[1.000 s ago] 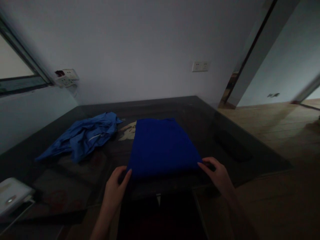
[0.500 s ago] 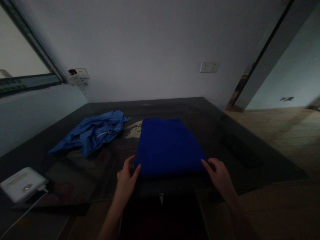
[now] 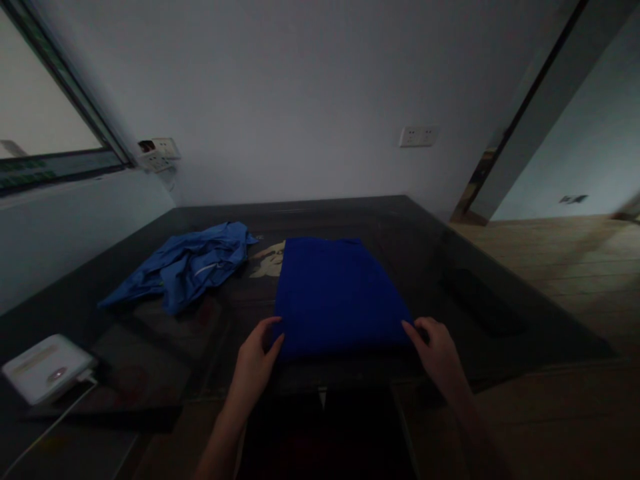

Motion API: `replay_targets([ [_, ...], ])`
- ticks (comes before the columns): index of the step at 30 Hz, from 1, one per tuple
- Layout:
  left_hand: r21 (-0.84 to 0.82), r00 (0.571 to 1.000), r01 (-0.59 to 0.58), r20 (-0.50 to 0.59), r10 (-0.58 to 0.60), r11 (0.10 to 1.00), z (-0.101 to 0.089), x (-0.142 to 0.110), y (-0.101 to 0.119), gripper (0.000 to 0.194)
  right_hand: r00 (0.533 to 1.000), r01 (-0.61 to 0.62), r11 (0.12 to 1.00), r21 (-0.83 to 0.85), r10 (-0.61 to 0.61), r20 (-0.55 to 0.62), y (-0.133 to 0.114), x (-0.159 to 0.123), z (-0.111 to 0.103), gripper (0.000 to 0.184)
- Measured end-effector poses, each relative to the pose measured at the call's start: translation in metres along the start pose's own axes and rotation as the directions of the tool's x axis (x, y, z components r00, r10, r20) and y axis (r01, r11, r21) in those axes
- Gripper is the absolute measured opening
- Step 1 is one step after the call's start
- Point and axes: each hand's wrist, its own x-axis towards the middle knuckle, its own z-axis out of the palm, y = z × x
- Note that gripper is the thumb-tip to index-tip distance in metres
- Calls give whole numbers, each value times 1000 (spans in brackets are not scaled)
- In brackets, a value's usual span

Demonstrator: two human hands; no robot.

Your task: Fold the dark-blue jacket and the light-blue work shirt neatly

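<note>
A dark blue folded cloth (image 3: 337,293), perhaps a garment, lies flat on the dark tabletop (image 3: 320,375) in front of me. At its near left corner, my left hand (image 3: 256,350) pinches the edge between thumb and fingers. The near right corner is held the same way by my right hand (image 3: 433,341). The fingertips under the fabric are partly hidden. Left of the cloth lies a crumpled lighter blue garment (image 3: 195,263), which neither hand touches.
A white box-like device (image 3: 47,370) with a white cable (image 3: 47,430) sits at the table's near left. A long black object (image 3: 483,303) lies on the right. A pale printed figure (image 3: 270,260) shows beside the cloth. Wall sockets (image 3: 419,137) are behind the table.
My left hand has shifted slightly right, drawing the cloth's near left corner a little inward. My right hand has barely moved.
</note>
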Motion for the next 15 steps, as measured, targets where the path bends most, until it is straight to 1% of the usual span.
replay_targets([
  [3, 112, 997, -77, -2, 78, 991, 1, -1, 1, 28, 1000, 10, 999, -36, -11, -6, -1, -1, 0, 51],
  [7, 186, 992, -107, -42, 116, 977, 3, -5, 5, 28, 999, 38, 995, -93, -40, -12, 0, -3, 0, 51],
  [11, 236, 984, -112, -110, 142, 965, 7, -9, 5, 31, 998, 44, 968, -249, -52, -29, 1, -6, -2, 53],
  [15, 268, 979, -119, -129, 158, 956, 9, -10, 4, 33, 999, 36, 915, -402, -49, -24, -3, -8, -4, 51],
])
